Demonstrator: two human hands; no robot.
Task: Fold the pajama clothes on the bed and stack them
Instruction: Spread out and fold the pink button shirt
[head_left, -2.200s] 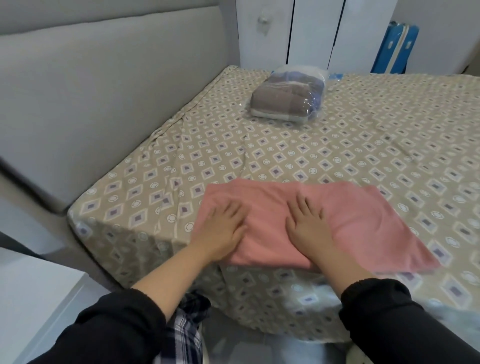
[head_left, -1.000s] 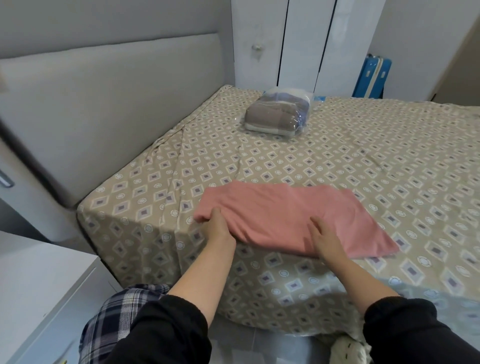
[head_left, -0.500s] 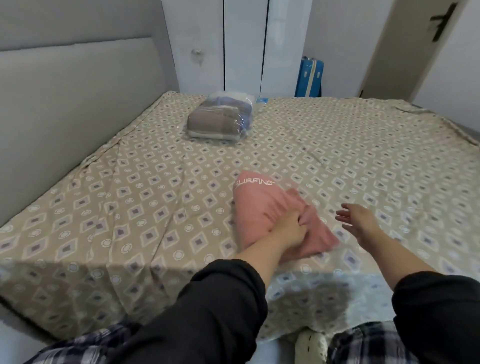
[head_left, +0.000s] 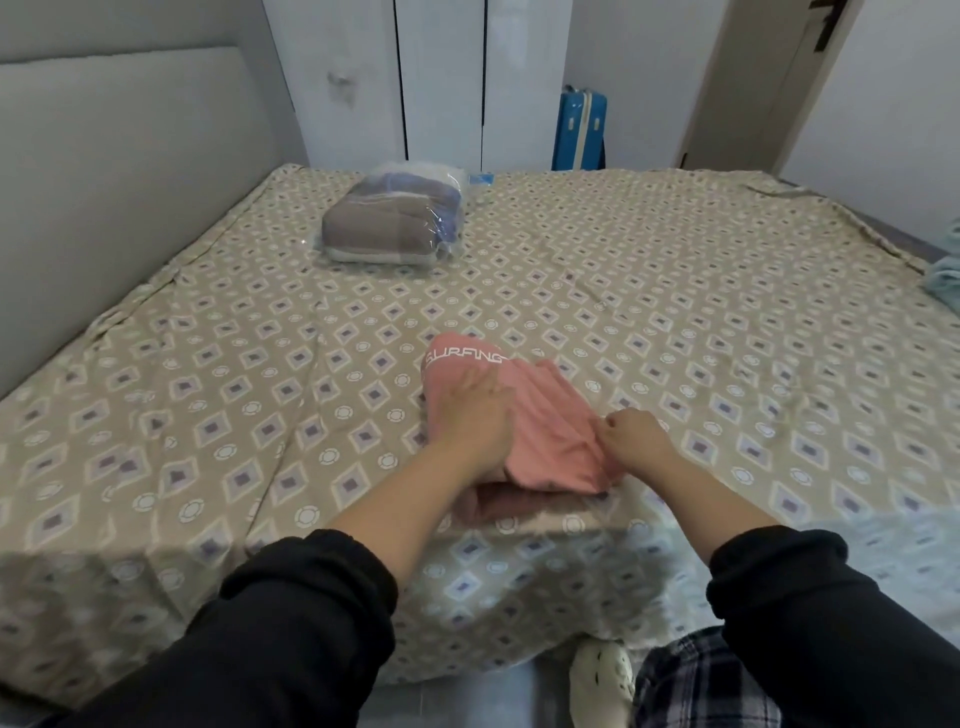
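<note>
1. Pink pajama garment (head_left: 545, 431), a long flat strip a second ago, now sits doubled into a compact bundle near the front edge of the bed (head_left: 208, 364), lettered waistband on top.
2. Left hand (head_left: 478, 415) lies flat, fingers straight, pressing the fold down.
3. Right hand (head_left: 631, 439), open in the air half a second ago, now pinches the bundle's right edge.
4. This piece looks nearly folded; no stack shows yet.

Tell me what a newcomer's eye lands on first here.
The pink pajama garment stands out, folded up at the near edge of the patterned bed, with the left hand pressing flat on it and the right hand pinching its right side. Farther back, near the headboard, lies a plastic-wrapped bundle.
</note>
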